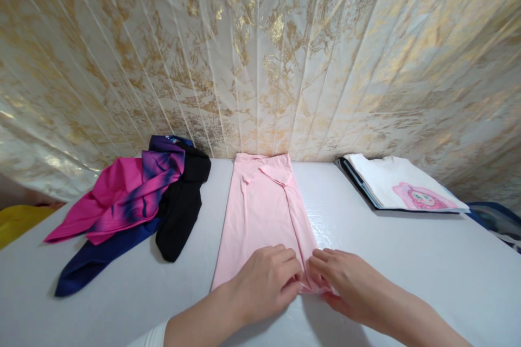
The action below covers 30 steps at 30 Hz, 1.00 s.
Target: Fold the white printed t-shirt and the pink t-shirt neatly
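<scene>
A pink T-shirt [264, 217] lies lengthwise in the middle of the table, its sides folded inward and its short sleeves crossed over near the far end. At its near edge, my left hand [274, 276] has its fingers curled down on the fabric, pinching the hem. My right hand [340, 279] grips the near right corner of the same shirt, fingers closed on the cloth. The two hands are a small gap apart. Both sets of fingertips are partly hidden by the knuckles and the fabric.
A loose heap of clothes [122, 200], magenta, purple, navy and black, lies on the left of the white table [252, 331]. Folded shirts [386, 176], a white printed one on top, are stacked at right. A gold-patterned curtain [260, 65] hangs behind. Yellow cloth [24, 222] shows far left.
</scene>
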{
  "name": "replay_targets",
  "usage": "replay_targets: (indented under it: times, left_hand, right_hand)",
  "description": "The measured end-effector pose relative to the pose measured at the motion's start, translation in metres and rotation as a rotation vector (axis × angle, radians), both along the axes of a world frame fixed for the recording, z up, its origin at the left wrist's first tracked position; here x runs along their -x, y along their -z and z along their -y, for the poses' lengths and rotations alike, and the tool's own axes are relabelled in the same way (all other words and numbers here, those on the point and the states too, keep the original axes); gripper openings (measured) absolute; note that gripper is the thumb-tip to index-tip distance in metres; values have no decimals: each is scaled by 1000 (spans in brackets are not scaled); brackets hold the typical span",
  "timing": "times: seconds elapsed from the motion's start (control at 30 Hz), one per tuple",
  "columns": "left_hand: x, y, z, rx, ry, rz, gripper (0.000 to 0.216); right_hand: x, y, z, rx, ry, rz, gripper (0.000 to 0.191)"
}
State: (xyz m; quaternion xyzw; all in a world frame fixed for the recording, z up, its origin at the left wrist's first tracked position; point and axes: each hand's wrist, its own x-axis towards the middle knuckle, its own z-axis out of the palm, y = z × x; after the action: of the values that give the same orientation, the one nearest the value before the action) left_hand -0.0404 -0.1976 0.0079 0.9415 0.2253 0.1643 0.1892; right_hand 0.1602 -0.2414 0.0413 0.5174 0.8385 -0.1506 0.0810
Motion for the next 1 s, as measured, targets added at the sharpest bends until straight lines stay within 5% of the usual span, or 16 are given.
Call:
replay_targets:
  times: [0.4,0.6,0.8,0.9,1.0]
  left_hand:
    - [1,-4,4,-115,87,-59,8]
    - [-4,0,9,-202,84,-81,5]
    - [-6,8,11,-223,74,-28,8]
    - [-6,9,11,-208,85,21,10]
    - [-6,7,11,-178,115,49,13]
  right_hand:
    - [-5,-3,0,8,-20,-20,24]
    - [-12,-13,-21,-14,-24,-336,28]
    - [15,42,-73,-481,69,-389,42]
    - [30,68,-84,-541,94,-238,52]
    - [37,74,-85,-520,112,-128,61]
